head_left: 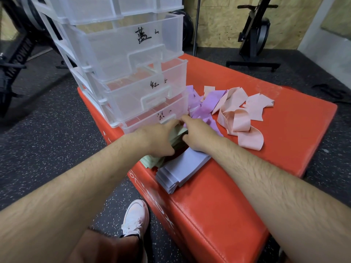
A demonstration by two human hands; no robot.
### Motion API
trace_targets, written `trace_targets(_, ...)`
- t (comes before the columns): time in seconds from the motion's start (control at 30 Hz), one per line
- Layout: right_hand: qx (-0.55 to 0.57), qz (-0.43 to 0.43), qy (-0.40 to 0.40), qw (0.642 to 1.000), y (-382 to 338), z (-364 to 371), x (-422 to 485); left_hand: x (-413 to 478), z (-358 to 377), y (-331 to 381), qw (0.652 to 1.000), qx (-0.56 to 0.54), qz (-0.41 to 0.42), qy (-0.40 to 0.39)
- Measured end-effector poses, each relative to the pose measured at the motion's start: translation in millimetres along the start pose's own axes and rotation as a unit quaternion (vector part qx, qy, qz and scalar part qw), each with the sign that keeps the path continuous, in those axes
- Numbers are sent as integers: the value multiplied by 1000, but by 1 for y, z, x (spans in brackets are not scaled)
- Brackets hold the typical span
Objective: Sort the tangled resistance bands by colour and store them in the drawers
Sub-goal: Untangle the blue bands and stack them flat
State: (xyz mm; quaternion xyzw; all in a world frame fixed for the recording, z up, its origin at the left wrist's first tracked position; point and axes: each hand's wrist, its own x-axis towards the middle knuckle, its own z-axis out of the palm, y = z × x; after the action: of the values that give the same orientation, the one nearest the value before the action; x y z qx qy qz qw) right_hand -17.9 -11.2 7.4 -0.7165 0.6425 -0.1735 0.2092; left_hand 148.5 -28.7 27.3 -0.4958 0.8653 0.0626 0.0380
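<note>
Both hands hold a folded bundle of green bands (178, 134) in front of the lowest drawer (152, 118) of a clear plastic drawer unit (121, 54). My left hand (161, 137) grips the bundle from the left and my right hand (197, 133) grips it from the right. More green band (150, 160) shows below my left wrist. A flat stack of pale blue bands (182, 168) lies just in front of my hands. Purple bands (203, 105) and pink bands (239, 114) lie loose to the right.
Everything rests on a red padded box (218, 205) on a speckled black gym floor. The drawers carry handwritten labels and the upper ones stand pulled out. An exercise machine (254, 33) stands at the back right, another at the left. My white shoe (134, 217) is below.
</note>
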Motion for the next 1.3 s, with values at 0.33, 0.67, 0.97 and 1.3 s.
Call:
trace_targets(0.33,5,2,2,1000,-1,-2,0,-3,-10,3,998,-21,-27,-58)
trace_targets(0.67,-4,28,9,1000,-1,0,2,-3,0,3,999,36,-21,-34)
trace_targets(0.97,-12,60,-44,997,3,-9,1,-2,26,-16,998,-16,15,-54)
trace_targets(1.3,-16,144,-68,987,2,-49,-31,-9,20,-8,996,-50,-5,-69)
